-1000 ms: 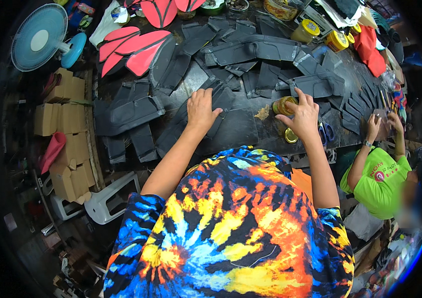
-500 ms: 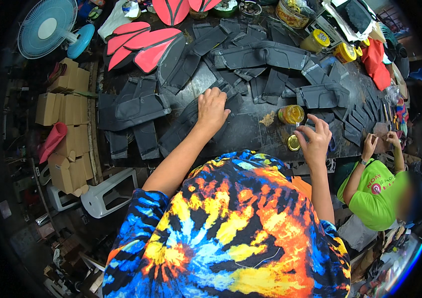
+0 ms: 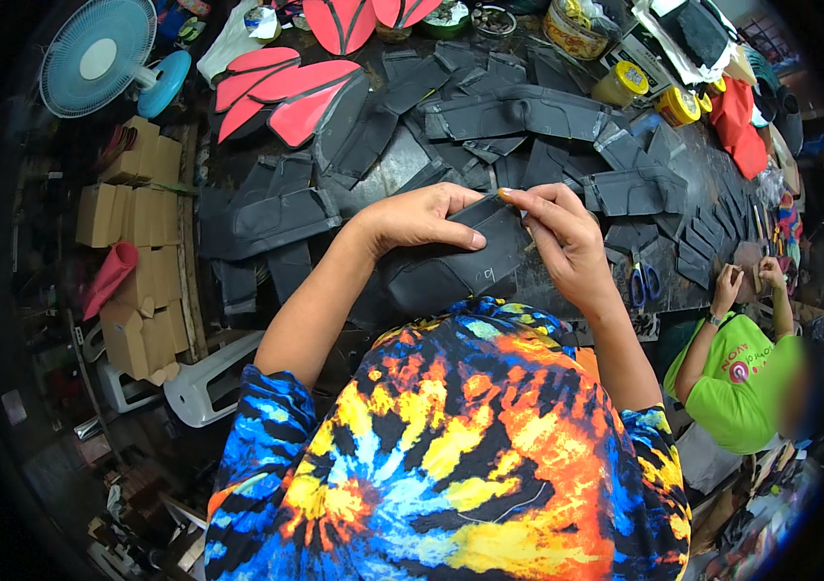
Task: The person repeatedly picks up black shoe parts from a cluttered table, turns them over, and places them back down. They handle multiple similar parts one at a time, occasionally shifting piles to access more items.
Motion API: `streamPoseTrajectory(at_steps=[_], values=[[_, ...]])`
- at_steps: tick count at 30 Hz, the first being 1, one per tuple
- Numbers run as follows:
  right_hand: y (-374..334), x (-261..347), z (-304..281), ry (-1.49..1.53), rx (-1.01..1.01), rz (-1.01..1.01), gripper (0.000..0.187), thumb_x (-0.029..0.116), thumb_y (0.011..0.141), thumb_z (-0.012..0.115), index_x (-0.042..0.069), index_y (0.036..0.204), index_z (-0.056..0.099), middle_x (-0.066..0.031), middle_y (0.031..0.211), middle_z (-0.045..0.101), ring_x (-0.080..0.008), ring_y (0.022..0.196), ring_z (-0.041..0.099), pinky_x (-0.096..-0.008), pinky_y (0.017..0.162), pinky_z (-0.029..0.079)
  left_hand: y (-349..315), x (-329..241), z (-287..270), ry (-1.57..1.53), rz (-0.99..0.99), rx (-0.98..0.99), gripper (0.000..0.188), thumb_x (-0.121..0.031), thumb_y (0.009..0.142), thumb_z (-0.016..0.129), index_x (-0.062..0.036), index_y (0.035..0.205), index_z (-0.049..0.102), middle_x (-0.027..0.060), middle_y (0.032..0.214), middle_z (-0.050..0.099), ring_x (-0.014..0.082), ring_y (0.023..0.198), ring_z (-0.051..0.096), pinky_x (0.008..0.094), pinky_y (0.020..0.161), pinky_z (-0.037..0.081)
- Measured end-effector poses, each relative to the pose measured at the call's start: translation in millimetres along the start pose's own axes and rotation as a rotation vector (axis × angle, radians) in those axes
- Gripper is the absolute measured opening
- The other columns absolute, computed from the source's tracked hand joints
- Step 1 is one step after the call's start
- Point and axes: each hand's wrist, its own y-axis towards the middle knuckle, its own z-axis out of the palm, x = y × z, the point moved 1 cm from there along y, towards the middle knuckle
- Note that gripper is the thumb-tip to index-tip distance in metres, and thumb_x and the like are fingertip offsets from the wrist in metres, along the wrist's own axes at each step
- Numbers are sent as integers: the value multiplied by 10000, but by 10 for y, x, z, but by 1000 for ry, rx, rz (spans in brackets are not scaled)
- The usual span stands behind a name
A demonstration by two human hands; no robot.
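The left hand (image 3: 421, 218) clasps a black piece (image 3: 455, 276) while the right hand (image 3: 562, 232) curls at its upper corner, grip unclear.

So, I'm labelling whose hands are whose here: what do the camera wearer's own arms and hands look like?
The left hand and right hand are ungloved, the forearms bare, with no watch or bracelet showing. The short sleeves are tie-dyed: the left sleeve mostly blue and black, the right sleeve blue, black and yellow, matching the multicoloured shirt.
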Motion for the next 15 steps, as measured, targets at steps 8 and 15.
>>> streamPoseTrajectory(at_steps=[8,15], values=[[27,-11,48,-132,-30,-120,417,-116,871,645,78,1223,753,-115,1041,616,-237,928,636,-299,793,525,-37,-28,1,-94,28,41,373,-104,929,737,5,1275,655,-3,1102,721,53,964,650,238,887,534],[-85,14,-20,-152,-57,-217,454,-133,754,689,110,1118,809,-91,1046,638,-231,925,649,-323,801,545,-15,-29,-70,-119,26,61,382,-118,913,747,23,1257,660,29,1118,733,74,983,668,247,907,536]])
